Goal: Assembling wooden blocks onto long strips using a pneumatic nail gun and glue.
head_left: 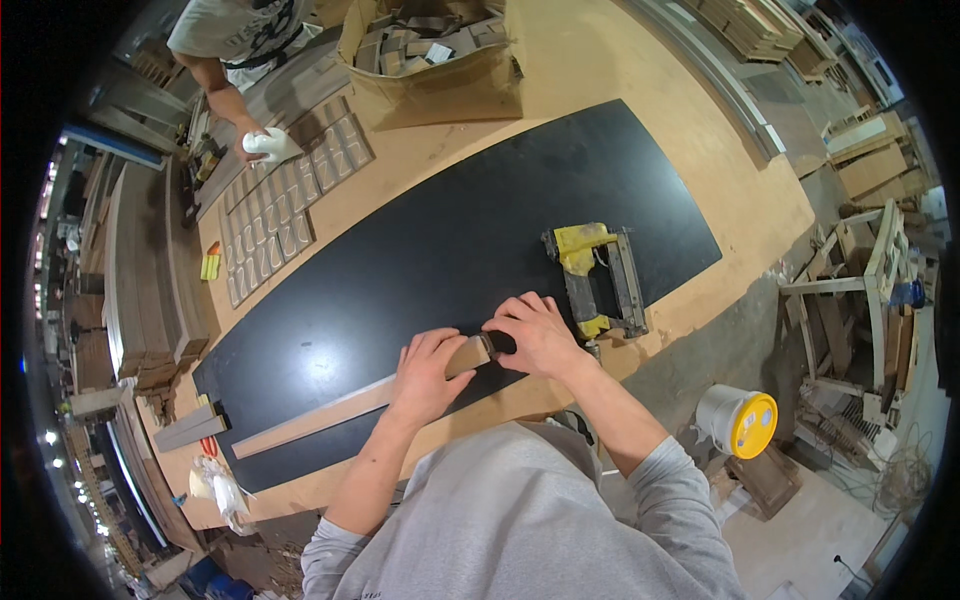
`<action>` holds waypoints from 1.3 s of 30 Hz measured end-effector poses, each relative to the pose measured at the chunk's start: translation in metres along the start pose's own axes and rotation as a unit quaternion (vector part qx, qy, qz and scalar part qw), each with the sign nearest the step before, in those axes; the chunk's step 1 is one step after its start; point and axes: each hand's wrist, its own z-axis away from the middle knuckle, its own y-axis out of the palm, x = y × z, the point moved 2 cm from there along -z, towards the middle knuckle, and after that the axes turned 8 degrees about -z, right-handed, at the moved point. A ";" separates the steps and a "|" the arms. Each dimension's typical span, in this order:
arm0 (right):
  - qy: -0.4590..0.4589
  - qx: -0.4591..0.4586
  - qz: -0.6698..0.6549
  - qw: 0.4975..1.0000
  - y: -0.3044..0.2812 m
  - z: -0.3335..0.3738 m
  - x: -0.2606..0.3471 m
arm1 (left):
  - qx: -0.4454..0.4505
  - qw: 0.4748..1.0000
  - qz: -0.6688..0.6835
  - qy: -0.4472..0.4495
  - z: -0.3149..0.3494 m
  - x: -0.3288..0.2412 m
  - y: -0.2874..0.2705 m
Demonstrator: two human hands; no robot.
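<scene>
Our left hand (428,372), fingers closed, clasps strip (320,415); our right hand (540,335), half-curled, pinches dark piece (500,343) at its end (contact partly hidden). We should steady strip, align piece squarely.

Your long, straight wooden strip (325,415) is pale tan. Your broad, curved panel (420,250) is black; your handheld nail gun (579,249), yellow and grey.

A woodworking workshop: nail gun (583,255), stacked boards (145,280), wood offcuts (420,48)

A head-worn fisheye looks forward and steeply down from close above, left hand (426,376) and right hand (538,338) near the frame's centre.
</scene>
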 end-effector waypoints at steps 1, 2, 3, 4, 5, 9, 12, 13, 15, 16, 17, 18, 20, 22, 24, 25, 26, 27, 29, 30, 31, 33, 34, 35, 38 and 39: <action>-0.006 -0.006 0.004 1.000 0.000 0.000 0.000 | -0.011 1.000 -0.025 -0.004 -0.001 -0.004 0.000; -0.004 -0.006 0.003 1.000 0.000 0.001 0.000 | -0.010 1.000 -0.025 -0.003 -0.002 -0.004 0.002; -0.004 -0.005 0.005 1.000 0.000 0.000 0.000 | 0.002 1.000 -0.018 -0.020 -0.004 -0.003 0.004; -0.004 -0.004 0.008 1.000 0.000 0.000 0.001 | 0.015 0.999 -0.012 -0.037 -0.005 -0.002 0.006; -0.003 -0.005 0.007 1.000 0.000 0.000 0.001 | 0.016 0.999 -0.012 -0.037 -0.005 -0.003 0.008; 0.000 0.004 0.008 1.000 0.001 0.000 -0.001 | 0.037 0.998 -0.024 -0.046 -0.008 -0.003 0.014; -0.002 0.003 0.004 1.000 0.002 -0.001 -0.002 | 0.037 0.998 -0.029 -0.047 -0.008 -0.004 0.016; -0.003 0.002 0.002 1.000 0.002 -0.001 -0.002 | 0.034 0.998 -0.029 -0.048 -0.008 -0.004 0.016; 0.000 0.005 0.005 1.000 0.002 0.000 -0.002 | 0.033 0.998 -0.031 -0.048 -0.009 -0.004 0.017; 0.002 0.007 0.009 1.000 0.002 -0.001 -0.002 | 0.032 0.998 -0.032 -0.048 -0.009 -0.004 0.017; 0.002 0.008 0.009 1.000 0.002 -0.001 -0.003 | 0.032 0.998 -0.033 -0.048 -0.010 -0.004 0.017; -0.002 0.006 0.011 1.000 0.002 -0.001 -0.003 | 0.029 0.998 -0.033 -0.047 -0.010 -0.004 0.018; -0.005 0.004 0.012 1.000 0.001 -0.002 -0.003 | 0.027 0.998 -0.034 -0.044 -0.010 -0.004 0.020; -0.006 0.001 0.007 1.000 0.000 -0.003 -0.002 | 0.020 0.998 -0.039 -0.054 -0.010 -0.003 0.021; -0.007 0.000 0.009 1.000 -0.001 -0.004 0.000 | 0.025 0.997 -0.044 -0.056 -0.010 -0.004 0.021; -0.011 -0.001 0.011 1.000 -0.001 -0.005 0.000 | 0.029 0.997 -0.048 -0.059 -0.011 -0.005 0.020; -0.010 -0.002 0.011 1.000 -0.003 -0.005 0.000 | 0.029 0.997 -0.049 -0.058 -0.012 -0.005 0.021; -0.003 -0.001 0.019 1.000 -0.005 -0.006 0.000 | 0.022 0.997 -0.048 -0.048 -0.014 -0.006 0.022; 0.005 0.000 0.026 1.000 -0.010 -0.009 -0.003 | 0.015 0.998 -0.047 -0.038 -0.020 -0.007 0.024; 0.019 0.004 0.029 0.999 -0.014 -0.011 -0.006 | 0.012 0.998 -0.052 -0.030 -0.027 -0.009 0.025; 0.033 0.009 0.032 0.999 -0.018 -0.012 -0.008 | 0.010 0.998 -0.057 -0.021 -0.031 -0.009 0.026; 0.045 0.013 0.036 0.998 -0.021 -0.013 -0.013 | 0.012 0.998 -0.052 -0.016 -0.038 -0.010 0.028; 0.037 0.007 0.029 0.999 -0.021 -0.013 -0.016 | 0.012 0.999 -0.048 -0.012 -0.041 -0.011 0.029; 0.028 0.001 0.023 0.999 -0.021 -0.012 -0.018 | 0.015 0.999 -0.047 -0.007 -0.042 -0.011 0.030; 0.040 0.009 0.019 0.999 -0.024 -0.013 -0.014 | 0.019 0.998 -0.058 -0.002 -0.040 -0.008 0.032; 0.046 0.006 0.017 0.999 -0.025 -0.012 -0.014 | 0.016 0.998 -0.057 -0.001 -0.040 -0.009 0.032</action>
